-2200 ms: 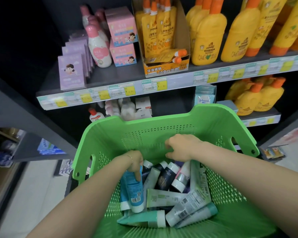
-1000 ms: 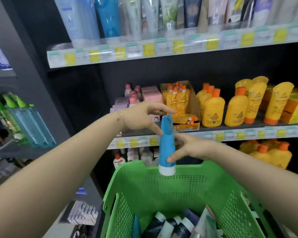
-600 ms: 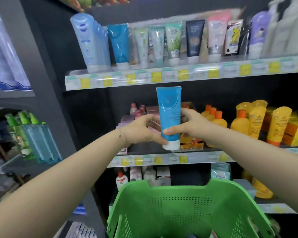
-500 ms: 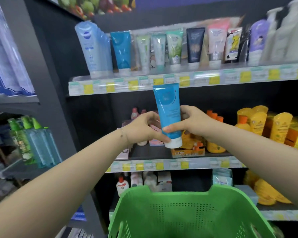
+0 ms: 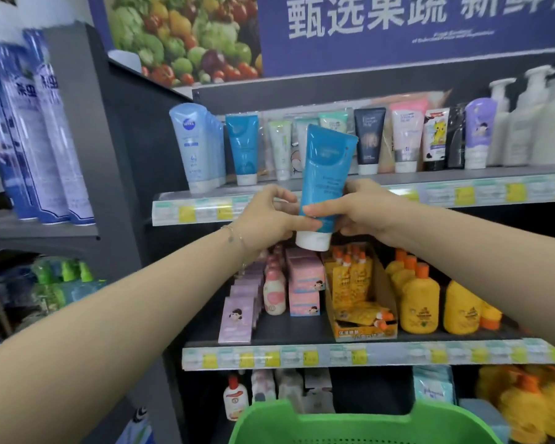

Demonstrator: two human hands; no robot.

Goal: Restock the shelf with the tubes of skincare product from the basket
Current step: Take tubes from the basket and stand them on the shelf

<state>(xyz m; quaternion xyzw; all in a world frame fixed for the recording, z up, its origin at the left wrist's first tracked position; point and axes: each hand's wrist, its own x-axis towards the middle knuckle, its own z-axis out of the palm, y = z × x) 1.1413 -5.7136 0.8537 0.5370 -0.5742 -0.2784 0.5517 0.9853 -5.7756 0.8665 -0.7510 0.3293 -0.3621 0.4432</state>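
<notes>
Fingers (image 5: 281, 194) of the left hand (image 5: 266, 219) and right hand (image 5: 362, 213) curl round the blue tube (image 5: 327, 168) low down, just above its white cap. It stands cap-down, slightly tilted, before the edge of the top shelf (image 5: 462, 194), above the green basket (image 5: 366, 426).

1. A blue banner (image 5: 398, 24) with white Chinese lettering and a photo of fruit and vegetables runs across the top.
2. Below it stands a dark grey shelving unit (image 5: 125, 171), its shelf edges lined with pale green and yellow price tags (image 5: 302, 355).
3. The middle shelf (image 5: 285, 331) carries yellow bottles (image 5: 420, 302) and pink boxes (image 5: 303, 283).
4. To the left, a separate grey shelf (image 5: 39, 232) holds tall blue spray cans (image 5: 45, 139), which look blurred.
</notes>
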